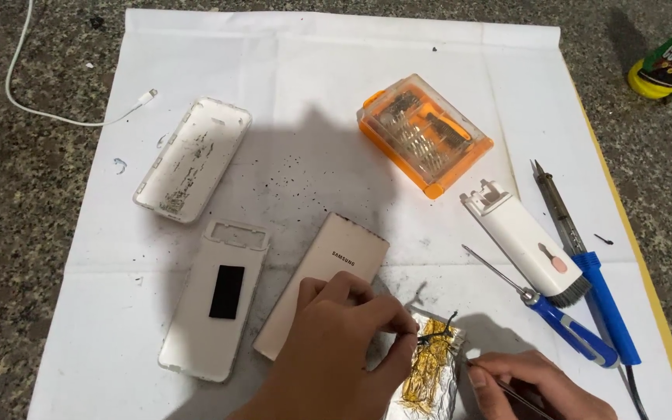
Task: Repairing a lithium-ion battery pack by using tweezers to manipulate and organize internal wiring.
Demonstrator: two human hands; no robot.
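My left hand (336,354) is at the bottom middle, fingers pinched on the top edge of a small foil-wrapped part (429,369) with gold film and thin black wires. My right hand (534,387) sits at the bottom right, closed on a thin metal tool (519,397) whose tip touches the foil part's right side. A pale gold flat cover (328,272) lies partly under my left hand.
On the white sheet (289,78) lie a white inner frame with a black patch (215,307), a dirty white shell (192,159), an orange bit-set box (423,134), a white brush tool (524,241), a blue screwdriver (554,315) and a blue soldering iron (589,264). A white cable (40,109) runs at far left.
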